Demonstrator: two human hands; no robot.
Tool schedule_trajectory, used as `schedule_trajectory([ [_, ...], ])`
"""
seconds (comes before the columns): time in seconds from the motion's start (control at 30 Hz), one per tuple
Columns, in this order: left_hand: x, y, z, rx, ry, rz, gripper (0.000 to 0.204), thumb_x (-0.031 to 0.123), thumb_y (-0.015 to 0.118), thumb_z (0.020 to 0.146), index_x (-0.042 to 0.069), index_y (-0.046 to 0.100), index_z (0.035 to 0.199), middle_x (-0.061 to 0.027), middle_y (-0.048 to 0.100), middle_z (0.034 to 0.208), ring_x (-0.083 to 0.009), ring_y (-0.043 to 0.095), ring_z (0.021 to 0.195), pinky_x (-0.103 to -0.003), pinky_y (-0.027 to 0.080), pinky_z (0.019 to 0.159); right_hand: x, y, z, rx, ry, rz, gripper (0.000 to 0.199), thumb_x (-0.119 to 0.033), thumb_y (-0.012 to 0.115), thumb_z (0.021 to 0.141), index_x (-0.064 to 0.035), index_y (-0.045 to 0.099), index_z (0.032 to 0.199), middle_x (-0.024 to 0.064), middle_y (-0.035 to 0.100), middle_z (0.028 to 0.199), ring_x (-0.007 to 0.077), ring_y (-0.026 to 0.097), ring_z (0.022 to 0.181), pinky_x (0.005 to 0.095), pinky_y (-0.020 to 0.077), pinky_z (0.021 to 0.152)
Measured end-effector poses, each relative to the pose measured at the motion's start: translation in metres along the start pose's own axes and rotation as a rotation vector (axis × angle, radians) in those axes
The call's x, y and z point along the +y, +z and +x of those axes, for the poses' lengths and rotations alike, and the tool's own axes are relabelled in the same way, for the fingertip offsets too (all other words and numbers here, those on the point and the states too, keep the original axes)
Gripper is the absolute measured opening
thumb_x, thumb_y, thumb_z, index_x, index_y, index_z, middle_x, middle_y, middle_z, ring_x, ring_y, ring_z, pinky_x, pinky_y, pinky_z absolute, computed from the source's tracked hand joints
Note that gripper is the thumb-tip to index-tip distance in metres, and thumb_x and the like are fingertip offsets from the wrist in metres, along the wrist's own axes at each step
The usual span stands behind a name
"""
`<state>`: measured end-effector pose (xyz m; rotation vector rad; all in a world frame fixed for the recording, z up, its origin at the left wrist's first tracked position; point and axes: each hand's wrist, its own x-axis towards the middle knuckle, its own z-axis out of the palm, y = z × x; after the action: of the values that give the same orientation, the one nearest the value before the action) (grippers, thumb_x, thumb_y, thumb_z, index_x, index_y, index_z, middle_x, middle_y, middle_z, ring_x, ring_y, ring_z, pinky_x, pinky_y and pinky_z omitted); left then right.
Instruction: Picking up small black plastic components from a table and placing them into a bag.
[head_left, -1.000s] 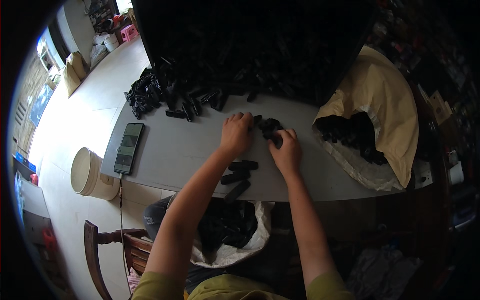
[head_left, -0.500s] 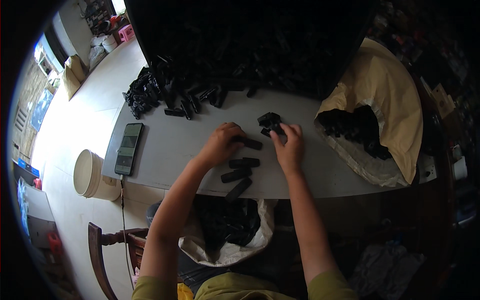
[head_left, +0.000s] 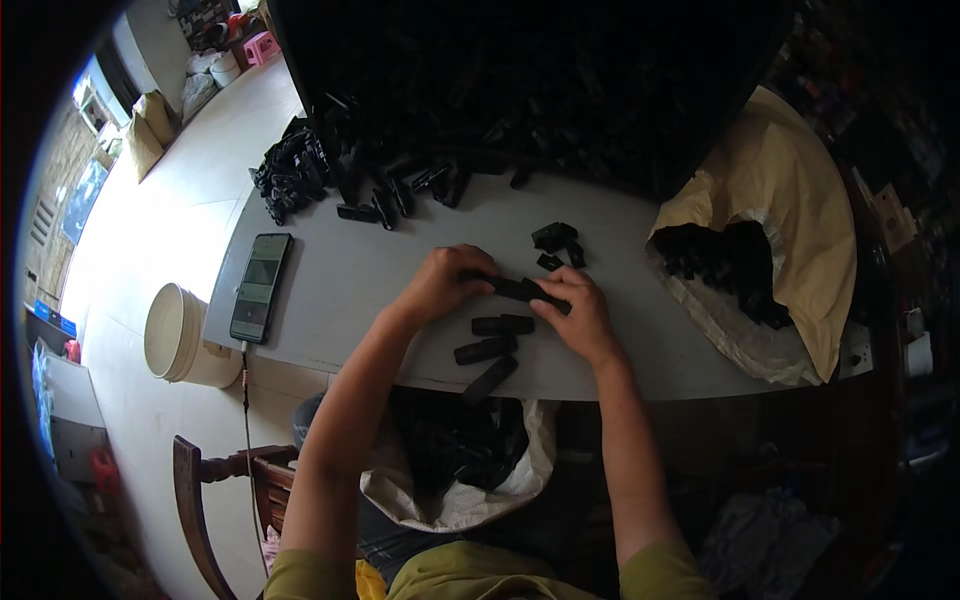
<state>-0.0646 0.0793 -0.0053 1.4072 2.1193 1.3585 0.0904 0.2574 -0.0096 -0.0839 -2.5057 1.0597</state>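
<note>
My left hand (head_left: 448, 284) is closed around the left end of a black elongated plastic part (head_left: 508, 288), just above the grey table. My right hand (head_left: 584, 314) pinches a small black piece (head_left: 548, 296) against that part's right end; the fingers partly hide the join. Behind my right hand, a few small black pieces (head_left: 555, 237) sit in a loose cluster. Nearer the front edge lie more black elongated parts (head_left: 486, 349), laid roughly one below another. Under the edge, at my lap, a white woven sack (head_left: 540, 470) holds many black parts.
A dark container (head_left: 520, 90) of black parts stands at the back, with a heap (head_left: 292, 170) spilling left. To the right lies an opened tan sack (head_left: 800, 220) of black pieces. A cabled phone (head_left: 262, 288) rests left, beside a white bucket (head_left: 172, 335) and wooden chair (head_left: 188, 500).
My right hand has left the small-piece cluster and moved toward me with a small black piece, meeting the part in my left hand. The whole view has shifted slightly.
</note>
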Motion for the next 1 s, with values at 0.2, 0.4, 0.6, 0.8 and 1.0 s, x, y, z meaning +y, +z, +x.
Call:
schedule_trajectory([
  [0.2,0.006,0.007,-0.005,-0.019,0.061,0.018,0.024,0.0,0.073,0.069,0.002,0.07,0.093,-0.0117,0.068,0.098,-0.0268,0.065,0.091,-0.033,0.052,0.082,-0.003,0.008,0.003,0.007,-0.1,-0.021,0.028,-0.01,0.073,0.076,-0.0055,0.07,0.103,0.006,0.059,0.085,0.0234,0.058,0.081,0.0345,0.0471,0.072],
  [0.4,0.008,0.006,-0.006,-0.012,0.016,-0.008,0.024,0.0,0.073,0.07,0.002,0.07,0.093,-0.0114,0.068,0.098,-0.026,0.065,0.092,-0.033,0.052,0.083,-0.001,-0.002,-0.005,-0.032,0.042,0.115,0.031,-0.006,0.072,0.076,-0.0003,0.068,0.106,0.0064,0.057,0.087,0.0192,0.056,0.085,0.0296,0.0456,0.073],
  [0.6,0.006,0.005,-0.004,-0.029,0.011,-0.027,0.025,0.001,0.074,0.07,0.003,0.071,0.094,-0.0113,0.068,0.099,-0.0256,0.065,0.092,-0.033,0.052,0.083,0.0,-0.005,-0.007,-0.028,0.011,0.089,0.029,-0.005,0.072,0.075,0.0017,0.068,0.103,0.0064,0.057,0.087,0.0183,0.056,0.085,0.0287,0.0453,0.074],
  [0.8,0.006,0.006,-0.006,-0.019,0.021,-0.004,0.026,0.001,0.074,0.069,0.003,0.071,0.095,-0.0112,0.068,0.099,-0.0257,0.065,0.093,-0.034,0.051,0.084,-0.008,0.002,0.002,-0.074,-0.088,-0.068,0.028,-0.003,0.072,0.075,0.0026,0.067,0.103,0.0078,0.057,0.084,0.0189,0.056,0.086,0.0306,0.0447,0.073],
  [1.0,0.005,0.01,-0.006,0.011,0.054,-0.013,0.024,0.001,0.074,0.068,0.002,0.071,0.092,-0.0116,0.069,0.095,-0.0271,0.065,0.09,-0.034,0.052,0.082,-0.006,0.003,-0.01,0.013,-0.056,0.022,0.028,-0.002,0.071,0.075,0.0044,0.066,0.102,0.0108,0.058,0.085,0.021,0.057,0.077,0.0301,0.0449,0.064],
])
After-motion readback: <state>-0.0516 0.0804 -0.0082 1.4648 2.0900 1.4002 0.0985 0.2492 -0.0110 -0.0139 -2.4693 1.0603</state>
